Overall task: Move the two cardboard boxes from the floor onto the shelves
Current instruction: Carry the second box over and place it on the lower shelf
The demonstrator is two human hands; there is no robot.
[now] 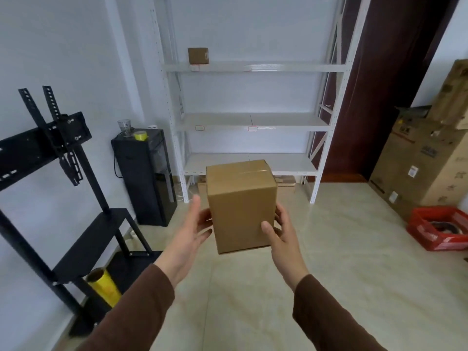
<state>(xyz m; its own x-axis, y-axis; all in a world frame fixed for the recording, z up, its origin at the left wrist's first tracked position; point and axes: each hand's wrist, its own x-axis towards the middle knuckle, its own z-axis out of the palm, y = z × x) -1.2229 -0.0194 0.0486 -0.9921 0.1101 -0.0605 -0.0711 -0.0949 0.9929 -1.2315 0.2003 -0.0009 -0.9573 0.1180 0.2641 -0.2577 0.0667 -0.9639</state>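
A taped brown cardboard box (240,203) is held upright in the air in front of me, above the tiled floor. My left hand (192,231) presses its left side with the fingers spread. My right hand (281,234) grips its right lower edge, thumb across the front face. A smaller cardboard box (198,56) stands on the left end of the top board of the white metal shelving (253,121) against the far wall. The two lower boards of the shelving carry nothing.
A black TV stand (63,158) with a yellow roll (106,287) fills the left side. A black cabinet (147,176) with a glass stands beside the shelving. Large cartons (425,158) and a red crate (440,228) sit at the right.
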